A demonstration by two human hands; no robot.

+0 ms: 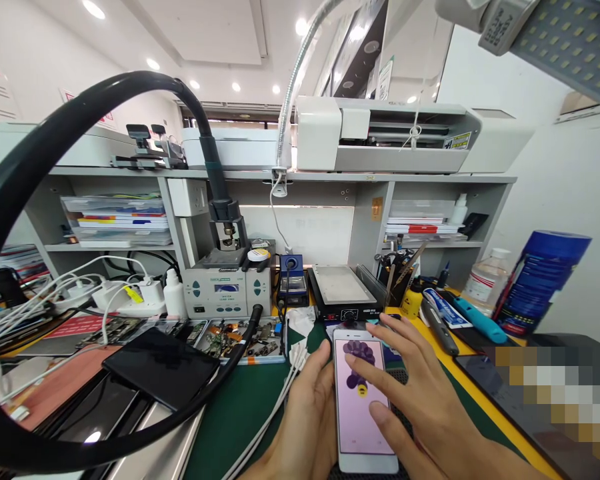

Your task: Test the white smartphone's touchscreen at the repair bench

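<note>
A white smartphone (363, 407) is upright over the green mat (250, 407), its lit screen showing a pink wallpaper with a dark purple cluster and a small yellow patch. Along its left edge, my left hand (305, 407) grips the phone; part of those fingers is hidden behind it. My right hand (420, 387) is over the right side of the screen with fingers spread. Its index fingertip and thumb are at the glass, but I cannot tell whether they touch. White cables (280, 407) run just left of my left hand.
A black hose (130, 443) loops across the left, from the grey soldering station (225, 293). Dark phones and tablets (163, 367) lie beneath it. A parts tray (275, 350) and heating plate (347, 293) stand behind my hands; pens, bottles and a blue can (545, 283) stand right.
</note>
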